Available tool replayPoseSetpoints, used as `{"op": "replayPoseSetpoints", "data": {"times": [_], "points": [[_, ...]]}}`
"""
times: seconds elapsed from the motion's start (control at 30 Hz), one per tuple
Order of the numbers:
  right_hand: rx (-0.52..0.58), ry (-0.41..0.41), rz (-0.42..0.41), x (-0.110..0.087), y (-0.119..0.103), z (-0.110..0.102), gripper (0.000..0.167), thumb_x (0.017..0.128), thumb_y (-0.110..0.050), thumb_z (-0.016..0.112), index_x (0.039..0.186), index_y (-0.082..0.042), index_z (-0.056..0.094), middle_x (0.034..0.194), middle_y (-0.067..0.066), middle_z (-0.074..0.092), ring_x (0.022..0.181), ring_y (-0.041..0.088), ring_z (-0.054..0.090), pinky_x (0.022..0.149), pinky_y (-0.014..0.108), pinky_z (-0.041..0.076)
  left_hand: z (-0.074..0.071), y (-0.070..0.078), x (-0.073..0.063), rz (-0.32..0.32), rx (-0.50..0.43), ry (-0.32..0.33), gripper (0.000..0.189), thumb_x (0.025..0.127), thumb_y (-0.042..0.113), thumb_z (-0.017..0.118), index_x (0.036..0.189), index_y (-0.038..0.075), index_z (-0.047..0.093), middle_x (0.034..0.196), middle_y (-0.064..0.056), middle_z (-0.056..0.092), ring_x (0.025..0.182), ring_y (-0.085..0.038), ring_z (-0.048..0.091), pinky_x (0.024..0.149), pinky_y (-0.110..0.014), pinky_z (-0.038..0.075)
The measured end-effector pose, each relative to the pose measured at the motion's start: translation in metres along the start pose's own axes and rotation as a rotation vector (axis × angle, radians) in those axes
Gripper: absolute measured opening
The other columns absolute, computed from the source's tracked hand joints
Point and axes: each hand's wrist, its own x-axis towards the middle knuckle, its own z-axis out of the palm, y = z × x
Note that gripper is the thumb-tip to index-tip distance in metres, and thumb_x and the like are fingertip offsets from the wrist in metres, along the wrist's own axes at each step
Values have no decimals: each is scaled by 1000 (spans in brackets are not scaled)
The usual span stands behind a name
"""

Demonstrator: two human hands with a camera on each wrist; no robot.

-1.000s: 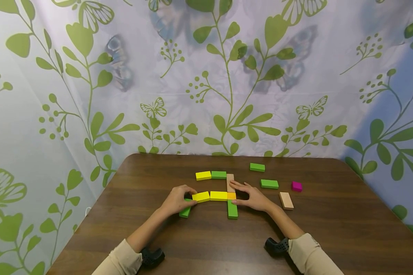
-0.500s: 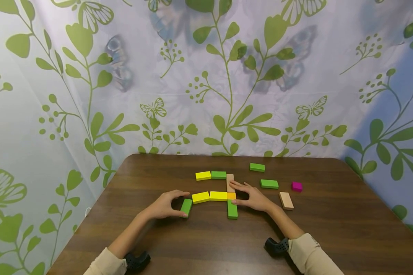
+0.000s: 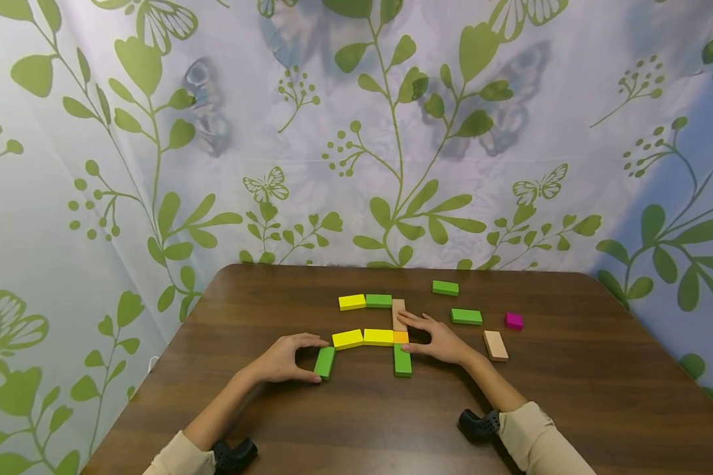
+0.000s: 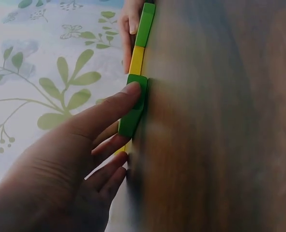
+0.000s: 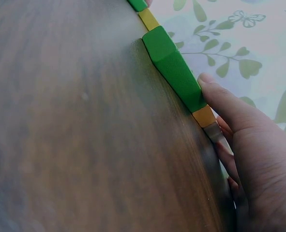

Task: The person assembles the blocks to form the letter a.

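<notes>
Green block [image 3: 325,363] is pinched between fingertips of the left hand [image 3: 285,360]. Wooden block [image 3: 397,322] is touched by the relaxed right hand [image 3: 441,340].

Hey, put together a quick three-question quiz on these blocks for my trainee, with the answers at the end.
1. What colour is the block at the left hand?
A) yellow
B) green
C) magenta

2. True or false: the magenta block is touching the right hand.

3. How many yellow blocks show in the head view?

Key:
1. B, green.
2. False; the magenta block lies apart from the right hand.
3. Three: two in the row nearer the person, one in the farther row.
</notes>
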Motion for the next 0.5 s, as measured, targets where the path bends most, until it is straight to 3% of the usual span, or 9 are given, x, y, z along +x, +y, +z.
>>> {"op": "replayPoseSetpoints", "data": {"times": [0.17, 0.5], "points": [[-13, 1, -13, 0, -1, 0, 72, 83, -42, 66, 143, -14, 36, 148, 5, 30, 131, 35, 30, 106, 58, 10, 3, -2, -1, -4, -6, 19, 66, 72, 47, 75, 128, 20, 57, 130, -3, 52, 120, -22, 46, 95, -46, 39], [-4, -2, -4, 0, 1, 0, 73, 83, -43, 66, 143, -15, 37, 148, 3, 29, 131, 29, 32, 107, 55, 9, 5, -5, -3, 8, -20, 55, 64, 72, 48, 75, 126, 19, 58, 126, 3, 55, 117, -21, 49, 94, -46, 40]]}}
